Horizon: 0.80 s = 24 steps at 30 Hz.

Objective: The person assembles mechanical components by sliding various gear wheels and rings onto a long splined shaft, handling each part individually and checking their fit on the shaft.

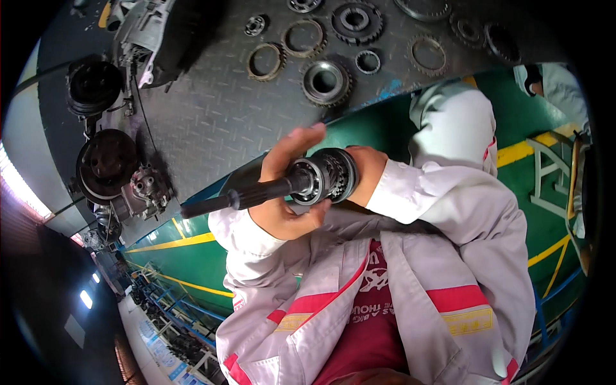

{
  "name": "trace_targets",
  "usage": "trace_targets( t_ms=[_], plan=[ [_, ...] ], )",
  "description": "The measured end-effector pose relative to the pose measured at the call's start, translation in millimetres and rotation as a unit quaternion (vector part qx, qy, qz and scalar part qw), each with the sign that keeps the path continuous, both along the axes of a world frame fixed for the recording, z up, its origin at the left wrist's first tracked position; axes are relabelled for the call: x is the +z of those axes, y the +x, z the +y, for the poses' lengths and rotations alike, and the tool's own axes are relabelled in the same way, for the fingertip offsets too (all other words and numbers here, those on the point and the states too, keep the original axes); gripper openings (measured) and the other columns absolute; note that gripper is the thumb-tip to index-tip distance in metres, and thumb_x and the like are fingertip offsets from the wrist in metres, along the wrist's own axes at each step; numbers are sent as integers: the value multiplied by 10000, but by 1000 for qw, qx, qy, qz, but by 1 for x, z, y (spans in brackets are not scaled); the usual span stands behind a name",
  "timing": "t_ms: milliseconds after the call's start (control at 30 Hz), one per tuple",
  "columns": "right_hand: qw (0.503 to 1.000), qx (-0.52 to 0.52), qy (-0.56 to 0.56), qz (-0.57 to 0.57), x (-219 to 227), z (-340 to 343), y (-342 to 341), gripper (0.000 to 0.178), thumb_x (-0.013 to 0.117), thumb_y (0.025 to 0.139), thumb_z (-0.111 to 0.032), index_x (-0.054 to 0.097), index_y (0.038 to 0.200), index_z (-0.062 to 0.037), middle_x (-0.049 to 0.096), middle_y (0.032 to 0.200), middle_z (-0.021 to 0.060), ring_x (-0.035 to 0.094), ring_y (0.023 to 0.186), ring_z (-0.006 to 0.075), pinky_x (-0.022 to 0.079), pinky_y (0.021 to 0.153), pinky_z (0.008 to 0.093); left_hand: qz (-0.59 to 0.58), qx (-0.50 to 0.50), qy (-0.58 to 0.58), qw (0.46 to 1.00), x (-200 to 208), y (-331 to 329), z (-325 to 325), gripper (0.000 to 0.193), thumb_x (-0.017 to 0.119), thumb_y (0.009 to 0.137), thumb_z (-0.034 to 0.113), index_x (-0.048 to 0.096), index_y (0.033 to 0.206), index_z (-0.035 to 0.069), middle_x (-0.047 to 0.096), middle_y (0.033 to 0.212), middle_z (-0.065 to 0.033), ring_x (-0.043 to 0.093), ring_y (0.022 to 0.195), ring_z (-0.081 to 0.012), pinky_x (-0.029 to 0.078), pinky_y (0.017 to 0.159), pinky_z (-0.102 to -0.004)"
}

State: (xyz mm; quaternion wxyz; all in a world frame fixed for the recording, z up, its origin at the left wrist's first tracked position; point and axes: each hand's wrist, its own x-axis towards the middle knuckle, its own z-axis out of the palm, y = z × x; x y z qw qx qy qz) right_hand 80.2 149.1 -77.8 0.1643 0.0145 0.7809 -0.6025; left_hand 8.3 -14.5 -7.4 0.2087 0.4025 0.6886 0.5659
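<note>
Holding a dark gear shaft (269,191) in mid-air before the torso, just off the near edge of the bench. Splined end points to the lower left; a ball bearing (318,181) and gear stack (338,172) sit toward the other end.

Left hand (282,186): cupped behind the shaft, fingers and thumb spread to either side of the bearing. Thumb close on its lower rim; cannot tell whether this grip bears firmly. Right hand (372,172): grip clamped on the gear end, most fingers hidden.

Step in hand, as I judge it: steadying the assembly and working around the bearing. Next move probably calls for firm support at the gear end, with the left fingers settled evenly round the bearing.

Beyond: bench (218,115) of dark patterned plate. Loose collared gear (326,98) nearest the edge; brassy ring (282,59) to its upper left. Metal housing (144,38) at far left. Green floor (362,133) below; another person's pale clothing (563,90) at right.
</note>
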Motion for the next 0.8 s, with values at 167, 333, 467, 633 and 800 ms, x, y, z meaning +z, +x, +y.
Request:
trace_targets(
  t_ms=[167,333,467,633,800],
  plan=[
    [999,-23,14,39,5,7,3,332,726,721,-294,664,999,-123,666,994,153,616,968,357,498,848,434,283,119,-370,877,63,38,-21,1029,863,607,314,302,1396,-31,440,1364,-264,453,1264,-404,377,1032,-441],
    [999,-4,30,-21,2,4,4,352,725,730,-256,655,1052,-132,661,1050,152,616,1011,347,503,860,397,423,-9,-387,819,103,94,-8,454,754,649,287,647,1039,81,672,1010,-92,626,1042,-281,501,902,-418],
    [995,30,68,63,41,-9,5,356,696,764,-267,640,1082,-118,668,1037,143,625,998,331,505,851,396,617,-19,-404,675,70,55,28,722,739,647,361,493,1285,130,632,1106,-115,626,1021,-321,437,981,-454],
    [983,-27,132,122,4,-31,2,235,696,729,-170,664,956,-116,679,926,112,638,903,321,514,762,412,430,-79,-652,620,52,23,25,788,759,620,402,456,1314,184,604,932,-91,629,792,-278,509,705,-451],
    [949,-31,217,227,21,-41,0,203,692,677,-129,666,878,-119,669,850,100,634,841,327,504,680,436,469,3,-545,695,43,32,-24,716,751,628,295,457,1272,186,567,865,-95,620,757,-269,493,480,-371]
  ],
)
